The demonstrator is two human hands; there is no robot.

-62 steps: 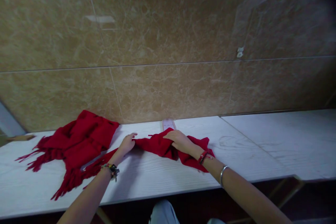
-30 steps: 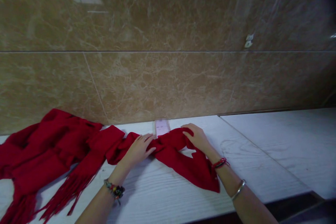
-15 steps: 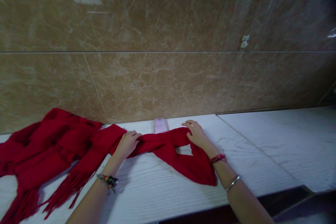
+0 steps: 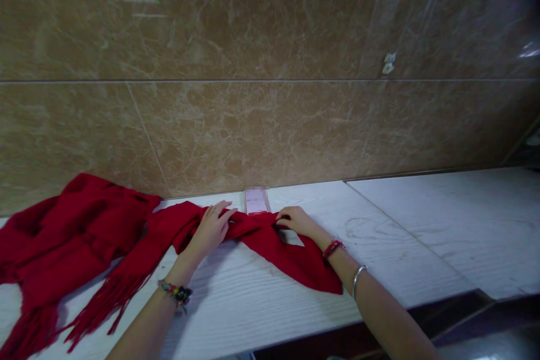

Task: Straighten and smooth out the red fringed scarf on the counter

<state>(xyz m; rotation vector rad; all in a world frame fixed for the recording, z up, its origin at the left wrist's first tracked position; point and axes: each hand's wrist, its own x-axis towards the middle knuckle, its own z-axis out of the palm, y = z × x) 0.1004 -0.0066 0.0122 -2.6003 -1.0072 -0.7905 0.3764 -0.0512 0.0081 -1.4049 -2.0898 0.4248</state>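
- At the left edge, part of the red fabric pile (image 4: 84, 230) is cut off; whether it is joined to the red scarf (image 4: 278, 253) beside it cannot be told.
- The upper end of a small pinkish item (image 4: 256, 200) is blurred by pixelation, and its near end is met by the scarf; its print is too small to be read.
- Palm and fingertip undersides are hidden on both sides, and the space below the tabletop (image 4: 422, 225) is lost in shadow.
- The scarf is laid along the tabletop, near the tiled wall (image 4: 270, 135). Its fringe is spread to the left of the left grip (image 4: 213, 226); its middle is run beneath that grip; and past it, on the right, a loop is formed around a small gap, its upper edge reached by the right grip (image 4: 295, 220).
- The left grip is laid over the scarf, fingers loosely extended and slightly parted; whether cloth is pinched underneath cannot be told.
- The right grip is nearly closed, fingers curled, with the loop's upper edge held at the fingertips.
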